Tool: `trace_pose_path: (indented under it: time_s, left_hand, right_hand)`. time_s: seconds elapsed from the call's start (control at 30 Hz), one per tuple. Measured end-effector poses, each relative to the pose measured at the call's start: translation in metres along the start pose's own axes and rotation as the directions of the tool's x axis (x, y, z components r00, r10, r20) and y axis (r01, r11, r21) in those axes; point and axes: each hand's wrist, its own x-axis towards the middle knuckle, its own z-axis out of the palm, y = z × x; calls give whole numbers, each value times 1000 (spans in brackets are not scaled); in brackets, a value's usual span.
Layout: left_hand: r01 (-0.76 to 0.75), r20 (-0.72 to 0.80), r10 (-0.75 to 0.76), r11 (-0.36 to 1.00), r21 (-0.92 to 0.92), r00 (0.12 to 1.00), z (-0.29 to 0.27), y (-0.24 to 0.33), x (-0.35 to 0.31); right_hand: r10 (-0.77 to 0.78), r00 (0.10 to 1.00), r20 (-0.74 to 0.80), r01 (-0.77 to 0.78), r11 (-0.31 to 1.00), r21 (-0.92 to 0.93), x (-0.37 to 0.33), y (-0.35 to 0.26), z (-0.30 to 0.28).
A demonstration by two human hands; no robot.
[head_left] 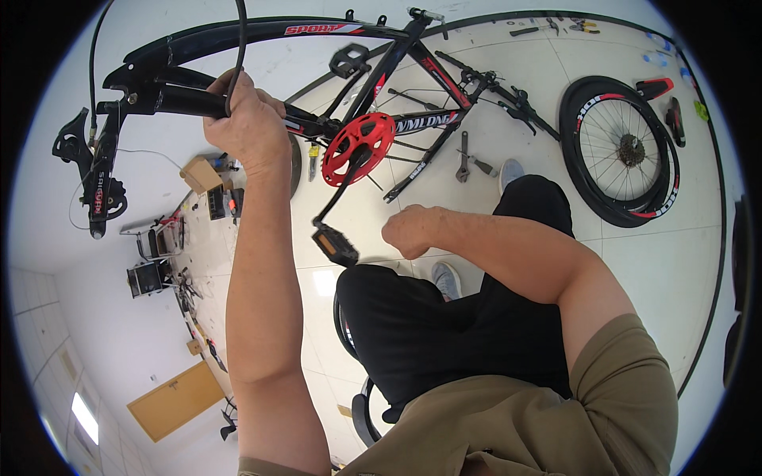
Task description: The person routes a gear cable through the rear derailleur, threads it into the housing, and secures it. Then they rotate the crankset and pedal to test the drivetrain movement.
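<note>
The left hand (250, 123) grasps the black bicycle frame (274, 30), while the right hand (413, 230) is clenched near the crank's lower pedal (335, 245).

The top bar (262, 33) has a red and white word on its side. The bar (429, 121) next to the red ring (375, 130) has big white letters. The slanted bar (439, 78) has red marks too small to read. Letters run along the black post (101, 194). The wheel rim (583, 119) has letters too.
</note>
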Motion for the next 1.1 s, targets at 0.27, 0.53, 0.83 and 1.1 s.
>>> trace_pose_path:
  time_s: [0.27, 0.53, 0.83, 1.1]
  left_hand:
    - [10, 0, -10, 1000, -19, 1000, -2, 0, 1]
    - [5, 8, -5, 1000, -25, 1000, -3, -2, 2]
    - [33, -37, -37, 992, -121, 999, -2, -6, 1]
    - [-84, -83, 90, 994, 67, 993, -6, -32, 17]
  right_hand:
    - [50, 986, -161, -46, 999, 29, -4, -1, -8]
    - [154, 955, -255, -142, 988, 65, 2, 9, -12]
    - [240, 936, -259, -181, 956, 233, 5, 19, -1]
    - [744, 660, -104, 76, 71, 995, -4, 33, 5]
